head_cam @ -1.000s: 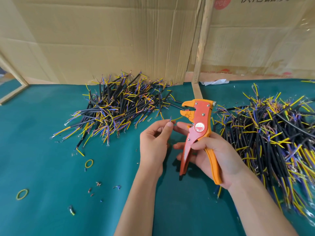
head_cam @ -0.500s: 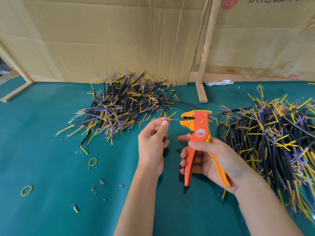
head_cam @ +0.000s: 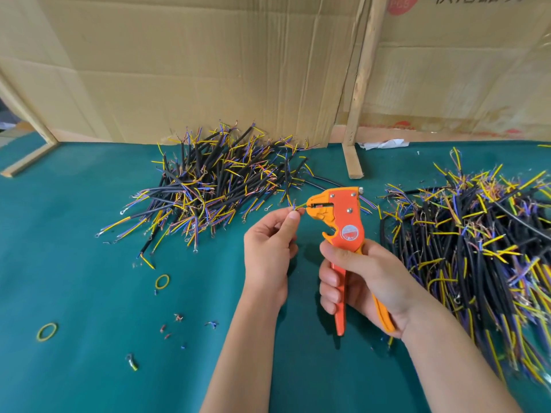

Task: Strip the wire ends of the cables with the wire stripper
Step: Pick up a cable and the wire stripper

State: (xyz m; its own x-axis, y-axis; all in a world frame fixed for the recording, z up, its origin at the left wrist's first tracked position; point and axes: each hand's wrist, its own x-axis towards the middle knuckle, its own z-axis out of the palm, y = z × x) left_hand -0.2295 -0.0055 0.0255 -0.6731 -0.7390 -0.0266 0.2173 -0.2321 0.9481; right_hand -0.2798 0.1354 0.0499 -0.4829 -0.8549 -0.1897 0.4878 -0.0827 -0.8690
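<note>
Orange wire stripper (head_cam: 343, 222) sits upright at frame centre, head at 12 o'clock, handles at 6. We note R hand (head_cam: 363, 281) clamped round both handles, fingers curled. L hand (head_cam: 268, 248), at 9 o'clock of the tool, pinches a thin wire end (head_cam: 299, 206) betw. thumb and forefinger; its tip reaches into the stripper's mouth. Cable pile (head_cam: 214, 186) lies at 11 o'clock of the hands, near the cardboard wall (head_cam: 193, 70); second cable pile (head_cam: 477, 248) at 3 o'clock. Green mat (head_cam: 74, 293) carries two yellow rubber bands (head_cam: 162, 282) and small insulation scraps (head_cam: 179, 317) at 8 o'clock.
</note>
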